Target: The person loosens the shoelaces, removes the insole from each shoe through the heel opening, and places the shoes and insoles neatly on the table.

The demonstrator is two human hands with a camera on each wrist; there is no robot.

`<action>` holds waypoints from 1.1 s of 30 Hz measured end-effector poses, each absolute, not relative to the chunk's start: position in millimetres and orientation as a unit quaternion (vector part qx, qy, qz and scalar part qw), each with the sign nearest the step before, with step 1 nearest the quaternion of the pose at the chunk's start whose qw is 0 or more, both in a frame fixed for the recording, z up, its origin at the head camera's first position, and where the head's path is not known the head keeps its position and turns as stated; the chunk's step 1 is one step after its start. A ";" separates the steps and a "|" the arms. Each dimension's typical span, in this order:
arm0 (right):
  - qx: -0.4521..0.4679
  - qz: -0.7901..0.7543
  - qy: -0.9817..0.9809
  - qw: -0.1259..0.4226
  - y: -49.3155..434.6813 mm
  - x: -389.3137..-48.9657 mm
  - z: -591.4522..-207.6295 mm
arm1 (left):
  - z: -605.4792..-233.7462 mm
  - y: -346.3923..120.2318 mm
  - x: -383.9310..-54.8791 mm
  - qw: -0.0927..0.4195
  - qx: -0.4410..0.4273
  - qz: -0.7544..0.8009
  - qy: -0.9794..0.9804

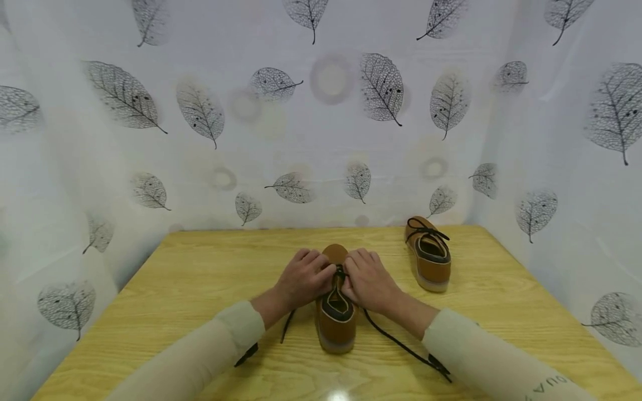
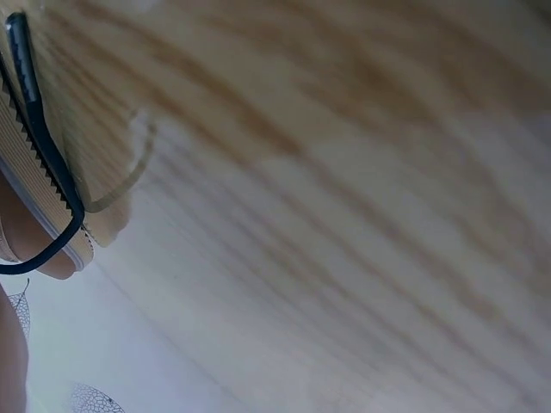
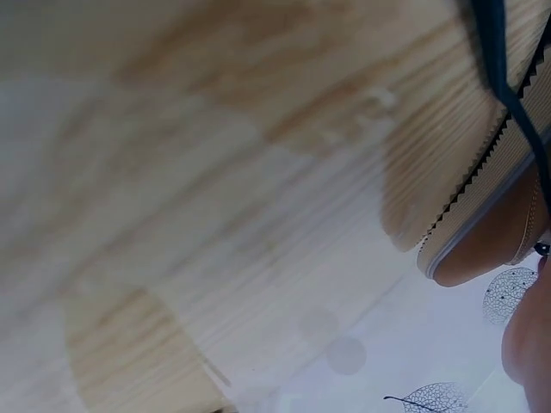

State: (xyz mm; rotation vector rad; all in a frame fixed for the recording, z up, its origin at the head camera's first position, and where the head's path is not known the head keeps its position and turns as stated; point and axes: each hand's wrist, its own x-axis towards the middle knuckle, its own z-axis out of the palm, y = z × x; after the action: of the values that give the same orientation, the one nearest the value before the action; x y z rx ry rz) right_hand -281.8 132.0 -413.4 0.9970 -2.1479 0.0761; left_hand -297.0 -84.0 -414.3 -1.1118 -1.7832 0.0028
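Notably, both wrist views show the sole's toothed edge; only the head view shows the second shoe, apart, to the right. Shoe on table, between left hand and right hand, toe pointing away. Both hands curled, pinching its lace. Right sleeve: "OUA" legible, rest unclear.
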 end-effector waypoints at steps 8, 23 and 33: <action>0.392 0.051 -0.851 0.345 130.5 -278.1 -410.9 | -414.9 -84.8 -297.9 0.503 -0.469 -0.001 -0.726; 0.397 0.061 -0.839 0.367 131.3 -281.6 -413.4 | -416.4 -83.8 -298.9 0.497 -0.460 -0.003 -0.736; 0.392 0.071 -0.844 0.358 132.1 -278.9 -413.0 | -415.3 -82.7 -297.5 0.495 -0.460 0.016 -0.737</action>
State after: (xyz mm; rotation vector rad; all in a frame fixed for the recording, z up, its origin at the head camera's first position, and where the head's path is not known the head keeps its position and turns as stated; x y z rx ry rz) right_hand -278.9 132.1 -413.0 1.0117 -2.1790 0.1837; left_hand -297.5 -82.7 -415.3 -1.1154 -1.7866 0.0396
